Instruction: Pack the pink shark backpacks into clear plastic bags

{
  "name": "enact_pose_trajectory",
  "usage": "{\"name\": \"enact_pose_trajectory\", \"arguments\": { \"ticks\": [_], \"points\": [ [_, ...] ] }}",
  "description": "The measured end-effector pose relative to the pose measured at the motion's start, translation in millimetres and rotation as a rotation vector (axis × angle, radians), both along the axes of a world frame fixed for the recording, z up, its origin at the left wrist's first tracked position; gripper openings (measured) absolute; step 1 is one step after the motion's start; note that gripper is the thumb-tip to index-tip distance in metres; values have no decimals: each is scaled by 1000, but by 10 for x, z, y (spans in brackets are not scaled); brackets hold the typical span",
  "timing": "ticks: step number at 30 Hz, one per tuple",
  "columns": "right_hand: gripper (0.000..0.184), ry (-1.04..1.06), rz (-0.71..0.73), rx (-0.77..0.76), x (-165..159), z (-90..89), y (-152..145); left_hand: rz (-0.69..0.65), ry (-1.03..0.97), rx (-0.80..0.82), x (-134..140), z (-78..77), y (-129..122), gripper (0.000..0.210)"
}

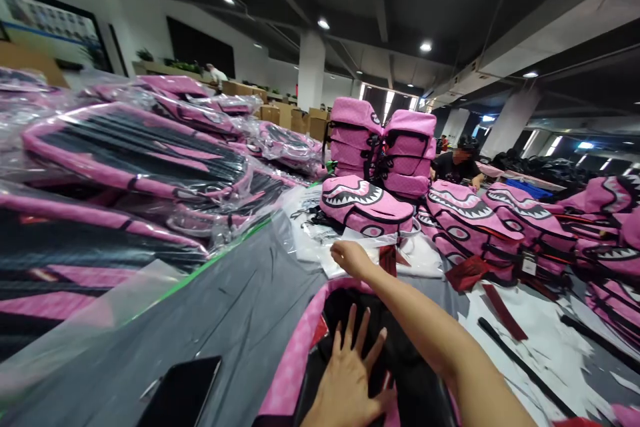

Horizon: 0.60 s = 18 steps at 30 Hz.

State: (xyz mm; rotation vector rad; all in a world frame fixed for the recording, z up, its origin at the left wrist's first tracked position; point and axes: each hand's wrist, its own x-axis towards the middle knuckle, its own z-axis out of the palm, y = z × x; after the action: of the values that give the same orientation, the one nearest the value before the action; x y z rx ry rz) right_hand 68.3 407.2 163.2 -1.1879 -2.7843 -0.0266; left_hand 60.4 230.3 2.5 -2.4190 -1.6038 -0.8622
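A pink and black backpack point(293, 363) lies in front of me, its black side facing up. My left hand point(347, 373) rests on that black side, fingers spread and holding nothing. A small red tag point(319, 332) shows beside the fingers. My right arm crosses over the backpack, and my right hand point(353, 259) is above a stack of clear plastic bags point(320, 250). Its fingers are curled closed at the plastic; what they grip is hidden. Just beyond lies a pink backpack with a shark-mouth print point(367, 203).
Plastic-wrapped pink backpacks point(135, 147) are heaped on the left. A black phone point(180, 393) lies on the grey table cover point(235, 320). More shark-print backpacks point(470, 213) and white scraps point(535, 327) are on the right. Stacked pink bags point(355, 133) stand ahead; a person point(457, 163) is behind.
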Motion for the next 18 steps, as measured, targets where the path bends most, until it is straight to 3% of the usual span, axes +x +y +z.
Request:
{"name": "enact_pose_trajectory", "arguments": {
  "ticks": [3,5,8,10,12,15,18],
  "points": [
    [31,-26,95,-57,-472,-167,367,-14,-18,67,5,-148,48,102],
    [37,-53,125,-84,-597,-281,559,-20,-46,77,5,-196,50,99],
    [31,-43,125,-94,-538,-378,755,-58,-85,9,-16,-143,12,97],
    [21,13,95,-72,-404,-328,835,-87,-114,-34,-44,-63,-15,96],
    [4,100,31,-11,-261,-146,883,-118,-148,-47,-69,7,-28,98],
    [22,247,-57,155,-120,341,862,-129,-189,-49,-70,62,-29,105],
    [19,340,2,306,-96,856,619,-103,-262,55,-43,102,-22,100]
  ]
}}
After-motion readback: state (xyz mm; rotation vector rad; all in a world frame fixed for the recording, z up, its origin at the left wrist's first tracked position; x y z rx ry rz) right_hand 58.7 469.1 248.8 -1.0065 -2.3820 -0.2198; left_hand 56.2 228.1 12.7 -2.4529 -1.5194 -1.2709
